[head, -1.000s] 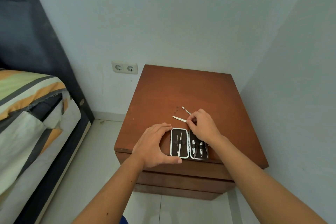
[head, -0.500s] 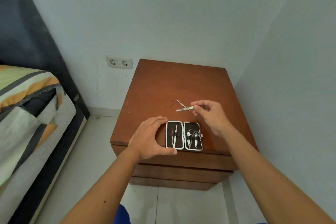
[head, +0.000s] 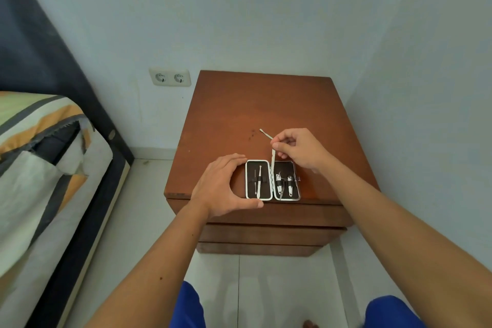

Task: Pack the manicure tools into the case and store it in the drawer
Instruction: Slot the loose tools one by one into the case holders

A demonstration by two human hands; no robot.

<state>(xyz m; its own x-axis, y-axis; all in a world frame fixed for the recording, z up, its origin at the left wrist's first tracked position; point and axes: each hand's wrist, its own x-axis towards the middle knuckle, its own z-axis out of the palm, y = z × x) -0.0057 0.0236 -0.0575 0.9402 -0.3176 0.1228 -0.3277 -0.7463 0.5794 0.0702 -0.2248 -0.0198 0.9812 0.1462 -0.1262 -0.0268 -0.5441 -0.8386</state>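
An open black manicure case (head: 272, 180) with a white rim lies at the front edge of a brown nightstand (head: 239, 114). Its left half holds one thin tool; its right half holds clippers and another tool. My left hand (head: 223, 186) cups the case's left side, thumb along the front edge. My right hand (head: 299, 149) pinches a flat silver nail file (head: 273, 157) that hangs point-down over the case's hinge. A second thin silver tool (head: 265, 134) lies on the wood just behind, partly hidden by my fingers.
Closed drawer fronts (head: 269, 234) sit below the nightstand top. A bed with a striped cover (head: 40, 162) stands to the left. A double wall socket (head: 170, 77) is on the wall behind. A wall runs close on the right.
My right hand lifted the nail file off the nightstand, turned it from level to pointing down, and brought it over the case. My left hand stayed on the case.
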